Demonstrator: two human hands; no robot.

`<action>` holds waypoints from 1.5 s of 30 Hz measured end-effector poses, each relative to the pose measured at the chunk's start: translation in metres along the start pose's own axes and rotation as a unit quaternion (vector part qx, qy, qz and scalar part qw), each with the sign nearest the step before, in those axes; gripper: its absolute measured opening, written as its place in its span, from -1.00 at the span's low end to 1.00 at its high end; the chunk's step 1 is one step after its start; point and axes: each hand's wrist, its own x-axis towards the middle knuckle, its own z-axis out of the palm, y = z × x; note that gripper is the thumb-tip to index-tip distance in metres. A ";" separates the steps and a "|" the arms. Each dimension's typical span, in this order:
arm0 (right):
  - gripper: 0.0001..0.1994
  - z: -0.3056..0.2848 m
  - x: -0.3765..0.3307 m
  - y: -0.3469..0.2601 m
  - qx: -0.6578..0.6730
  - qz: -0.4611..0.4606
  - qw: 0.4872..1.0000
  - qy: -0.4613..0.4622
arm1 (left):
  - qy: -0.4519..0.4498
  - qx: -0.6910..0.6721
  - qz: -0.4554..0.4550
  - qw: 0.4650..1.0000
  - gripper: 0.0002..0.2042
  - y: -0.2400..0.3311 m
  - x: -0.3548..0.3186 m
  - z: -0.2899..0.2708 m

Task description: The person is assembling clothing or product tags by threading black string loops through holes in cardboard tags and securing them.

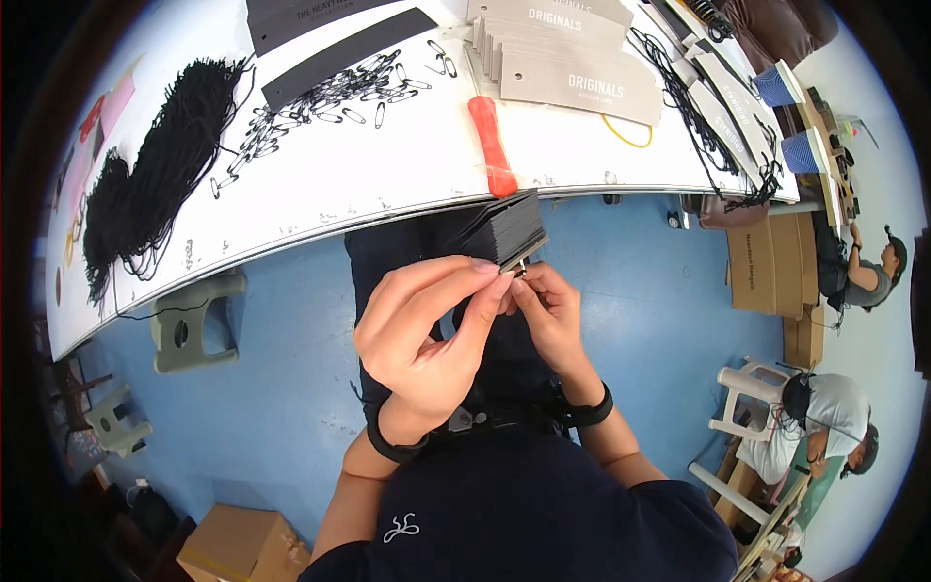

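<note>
In front of my body, below the table's edge, a thick stack of dark hang tags point(506, 231) stands on end, its near corner at my fingertips. My left hand point(422, 325) is closed in a pinch, thumb against index finger, touching that corner; what lies between the fingertips is too small to tell. Close beside it, my right hand point(548, 315) pinches a small black piece point(522, 268) that looks like a safety pin. The fingertips of both hands nearly meet, and the remaining right fingers are partly hidden.
On the white table point(388, 170) lie black cords point(170, 160), loose safety pins point(339, 92), dark tags point(349, 53), beige tags point(577, 82) and a red-handled tool point(492, 145). A stool point(199, 325) stands left, cartons point(766, 267) right. Two people sit at the right.
</note>
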 end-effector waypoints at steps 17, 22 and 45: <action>-0.89 0.005 -0.005 0.001 -0.047 -0.009 0.999 0.007 | -0.034 0.027 0.081 0.996 -0.77 -0.007 0.002 -0.001; -0.93 0.008 -0.009 -0.012 -0.138 -0.025 0.990 0.005 | -0.151 0.110 0.184 0.965 -0.82 -0.015 -0.013 -0.010; -0.90 0.022 0.007 -0.076 -0.185 -0.225 0.955 0.052 | -0.227 0.023 0.048 0.972 -0.89 -0.023 -0.028 -0.020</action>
